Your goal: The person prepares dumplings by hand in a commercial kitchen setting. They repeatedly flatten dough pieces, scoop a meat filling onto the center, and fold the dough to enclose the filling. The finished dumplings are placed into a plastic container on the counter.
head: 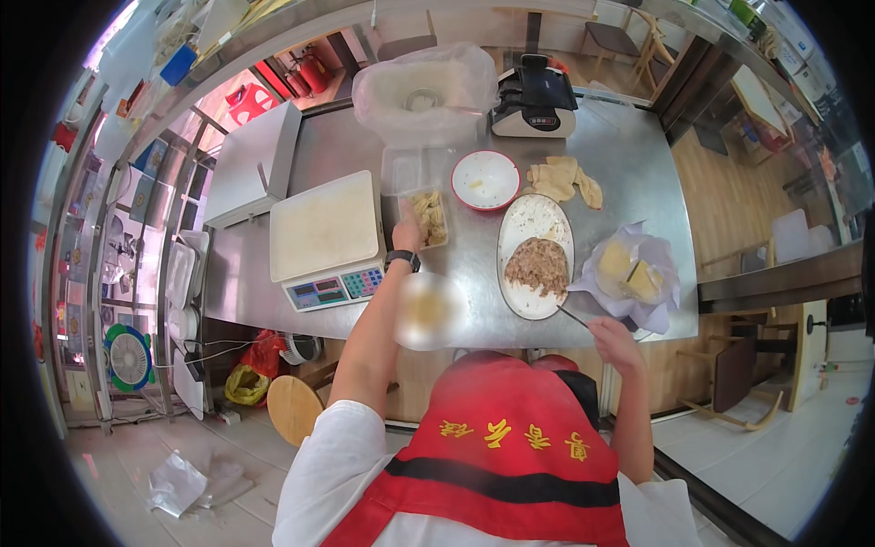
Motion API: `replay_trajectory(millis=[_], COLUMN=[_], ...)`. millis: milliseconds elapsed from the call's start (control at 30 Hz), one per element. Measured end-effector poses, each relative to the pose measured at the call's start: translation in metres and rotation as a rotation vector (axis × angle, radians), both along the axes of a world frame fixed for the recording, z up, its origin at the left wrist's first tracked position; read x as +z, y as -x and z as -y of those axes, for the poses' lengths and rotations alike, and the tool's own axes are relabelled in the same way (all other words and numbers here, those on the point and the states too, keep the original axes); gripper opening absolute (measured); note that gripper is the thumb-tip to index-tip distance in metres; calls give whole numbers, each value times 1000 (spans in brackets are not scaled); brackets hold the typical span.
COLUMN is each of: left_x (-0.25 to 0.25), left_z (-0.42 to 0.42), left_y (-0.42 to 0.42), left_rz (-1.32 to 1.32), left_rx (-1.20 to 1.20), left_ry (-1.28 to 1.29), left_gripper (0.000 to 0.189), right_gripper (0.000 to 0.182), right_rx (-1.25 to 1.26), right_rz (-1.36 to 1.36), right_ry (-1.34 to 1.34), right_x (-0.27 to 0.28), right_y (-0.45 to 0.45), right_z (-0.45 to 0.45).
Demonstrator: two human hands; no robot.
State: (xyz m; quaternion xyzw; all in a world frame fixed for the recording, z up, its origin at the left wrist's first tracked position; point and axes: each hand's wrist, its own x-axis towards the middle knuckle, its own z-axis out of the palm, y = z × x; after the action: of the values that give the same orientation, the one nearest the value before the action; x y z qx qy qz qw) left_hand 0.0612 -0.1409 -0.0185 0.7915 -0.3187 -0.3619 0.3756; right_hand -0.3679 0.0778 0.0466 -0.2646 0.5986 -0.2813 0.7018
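Observation:
My left hand [408,231] reaches over the left edge of a clear plastic container [431,217] that holds pale folded dumplings; whether it grips anything is hidden. In my right hand [616,344] is a thin, dark-handled utensil [573,316], its far end at the lower rim of an oval white plate [511,232]. Minced filling [536,265] lies on that plate. Right of it, round yellowish wrappers [616,261] rest in crumpled white paper [663,311]. A red-rimmed white bowl [486,180] stands above, beside a beige cloth or glove [562,179].
A digital scale [328,225] stands left of the container, with a white box [253,164] behind it. At the back are a plastic-lined tub [424,96] and a banknote counter [534,102]. A blurred round patch covers part of the steel table's [472,328] front.

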Motion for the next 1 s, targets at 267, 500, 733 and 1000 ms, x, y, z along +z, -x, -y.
replay_trajectory(millis=[267,500,733,1000], left_x=[6,43,22,-8], left_z=[-138,-187,-171,-176], left_y=[-37,4,-7,-46], left_rz=[380,713,710,-301], left_rx=[-738,-916,-939,-305], left_ry=[441,319,94,278], left_gripper=[17,16,22,15], right_gripper=[12,16,16,15], right_rx=[22,158,224,179], right_rz=[4,-7,4,-27], right_ry=[-18,-34,-35,-31], right_x=[-13,-36,-16,-29], right_y=[-5,-16,-45,-33], right_z=[4,9,17,-7])
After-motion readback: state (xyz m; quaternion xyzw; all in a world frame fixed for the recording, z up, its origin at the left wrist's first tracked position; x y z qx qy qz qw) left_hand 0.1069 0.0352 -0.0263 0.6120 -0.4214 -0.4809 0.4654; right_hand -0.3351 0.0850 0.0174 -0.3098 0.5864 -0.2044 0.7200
